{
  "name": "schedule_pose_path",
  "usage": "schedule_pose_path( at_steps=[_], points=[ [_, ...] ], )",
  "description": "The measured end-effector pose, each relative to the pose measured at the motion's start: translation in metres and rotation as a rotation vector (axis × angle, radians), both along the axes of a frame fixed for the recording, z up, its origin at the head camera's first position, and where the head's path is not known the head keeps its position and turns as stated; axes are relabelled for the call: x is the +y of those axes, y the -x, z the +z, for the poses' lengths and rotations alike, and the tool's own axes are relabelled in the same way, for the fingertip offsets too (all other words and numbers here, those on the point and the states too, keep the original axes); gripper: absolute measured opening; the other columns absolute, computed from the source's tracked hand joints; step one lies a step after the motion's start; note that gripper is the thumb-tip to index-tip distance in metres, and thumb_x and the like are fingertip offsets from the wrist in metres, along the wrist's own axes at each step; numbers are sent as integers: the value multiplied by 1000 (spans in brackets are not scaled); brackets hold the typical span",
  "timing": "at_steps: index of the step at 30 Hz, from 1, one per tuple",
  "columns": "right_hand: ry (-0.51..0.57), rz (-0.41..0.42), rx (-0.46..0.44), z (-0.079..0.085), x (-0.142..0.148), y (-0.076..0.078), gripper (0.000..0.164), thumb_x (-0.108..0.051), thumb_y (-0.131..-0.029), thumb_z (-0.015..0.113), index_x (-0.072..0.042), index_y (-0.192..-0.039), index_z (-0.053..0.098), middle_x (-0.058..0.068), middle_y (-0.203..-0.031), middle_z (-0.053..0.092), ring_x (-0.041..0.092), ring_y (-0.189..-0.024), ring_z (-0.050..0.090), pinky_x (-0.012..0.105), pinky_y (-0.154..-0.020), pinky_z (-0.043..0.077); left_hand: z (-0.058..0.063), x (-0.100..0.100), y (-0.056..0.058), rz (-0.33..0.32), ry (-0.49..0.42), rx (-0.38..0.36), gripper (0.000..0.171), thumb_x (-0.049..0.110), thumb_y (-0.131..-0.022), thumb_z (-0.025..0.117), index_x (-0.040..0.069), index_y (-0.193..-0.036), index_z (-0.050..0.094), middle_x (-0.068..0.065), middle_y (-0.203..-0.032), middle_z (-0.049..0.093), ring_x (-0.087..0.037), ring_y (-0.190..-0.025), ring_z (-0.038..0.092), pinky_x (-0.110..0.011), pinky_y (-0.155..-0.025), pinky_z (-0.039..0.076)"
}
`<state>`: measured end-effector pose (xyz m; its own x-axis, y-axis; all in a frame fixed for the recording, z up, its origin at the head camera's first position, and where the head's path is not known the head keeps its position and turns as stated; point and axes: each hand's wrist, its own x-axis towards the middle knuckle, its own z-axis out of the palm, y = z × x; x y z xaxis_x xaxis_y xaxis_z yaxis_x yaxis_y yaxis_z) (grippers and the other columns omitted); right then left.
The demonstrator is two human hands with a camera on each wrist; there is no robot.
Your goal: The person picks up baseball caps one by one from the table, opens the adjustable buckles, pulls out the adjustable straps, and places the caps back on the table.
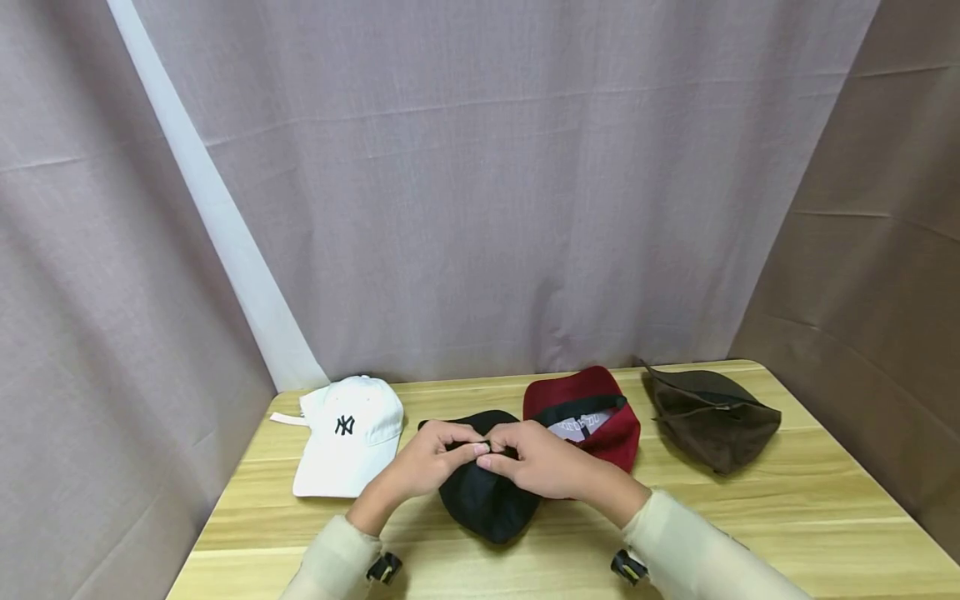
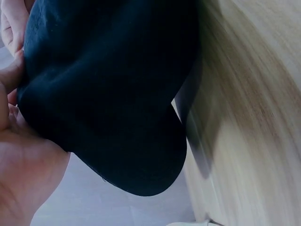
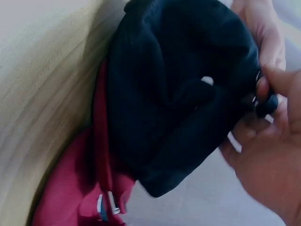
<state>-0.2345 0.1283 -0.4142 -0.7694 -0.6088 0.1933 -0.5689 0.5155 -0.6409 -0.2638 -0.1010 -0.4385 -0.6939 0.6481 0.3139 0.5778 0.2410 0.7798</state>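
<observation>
A black cap is held up in front of the person at the middle of the table, with its crown hanging downward. My left hand pinches its upper edge between thumb and fingers. Right beside it, my right hand pinches the same edge, thumb tips almost meeting. In the right wrist view a short black strap end shows between the right hand's fingers. The brim juts out in the left wrist view, near the tabletop. Fingers hide most of the strap's fastening.
On the left lies a white cap with a black emblem. A red cap, its inside showing, sits just behind my right hand. Farther right is a dark brown cap. Grey curtains stand behind the wooden table.
</observation>
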Motion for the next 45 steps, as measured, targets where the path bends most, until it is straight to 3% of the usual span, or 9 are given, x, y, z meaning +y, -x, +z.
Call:
schedule_pose_path(
  at_steps=[5, 10, 15, 20, 27, 33, 38, 45],
  points=[
    [-191, -134, 285, -1, -11, -9, 28, -30, -103, 71, -21, -77, 67, -12, -79, 63, 2, -75, 54, 27, -75, 43, 1, 3, -2, 37, 2, 11, 15, 19, -105, 68, 17, -105, 83, -1, -105, 82, -2, -99, 70, -24, -93, 57],
    [-240, -178, 333, -2, -16, -11, 22, -28, -102, 71, -18, -83, 73, -9, -83, 67, 7, -79, 61, 34, -80, 48, 0, 4, -2, 66, 10, 14, 15, 18, -105, 68, 18, -102, 83, 1, -104, 82, -4, -99, 71, -25, -94, 57],
    [-175, -159, 256, -3, -14, -10, 15, -24, -104, 69, -17, -94, 77, -10, -88, 67, 4, -82, 59, 34, -82, 49, -1, 4, -2, 76, 22, 11, 16, 21, -105, 67, 21, -105, 83, 3, -106, 82, -4, -102, 72, -25, -96, 57],
    [-73, -115, 93, -1, -9, -7, 16, -23, -106, 66, -19, -97, 78, -10, -86, 61, 3, -79, 50, 24, -75, 43, -1, 3, -1, 66, 9, -6, 17, 22, -106, 66, 20, -106, 83, 2, -106, 81, -5, -101, 71, -25, -95, 56],
    [34, -10, -71, 3, -2, -1, 29, -27, -109, 62, -17, -83, 72, -9, -87, 59, 5, -85, 51, 23, -76, 42, -1, 1, -2, 50, -11, -26, 16, 19, -106, 66, 18, -105, 82, -1, -101, 79, -5, -96, 69, -25, -92, 55],
    [103, 97, -143, 0, 5, 8, 39, -24, -109, 62, -10, -72, 56, -9, -80, 47, 2, -76, 43, 20, -70, 36, -2, 1, -1, 40, -20, -31, 17, 20, -106, 66, 17, -107, 83, -2, -103, 80, -5, -97, 69, -25, -93, 55],
    [151, 194, -182, -1, 9, 15, 39, -18, -108, 61, -7, -71, 52, -6, -78, 43, 2, -72, 39, 22, -68, 33, -1, 1, 0, 23, -24, -22, 17, 20, -106, 66, 16, -107, 83, -3, -101, 79, -4, -93, 67, -25, -89, 55],
    [152, 194, -210, -1, 9, 18, 40, -18, -107, 62, -6, -71, 51, -8, -74, 41, 2, -68, 39, 21, -65, 33, -1, -1, -1, 22, -33, -18, 17, 20, -106, 66, 16, -108, 83, -4, -100, 79, -4, -92, 67, -25, -88, 56]
  ],
)
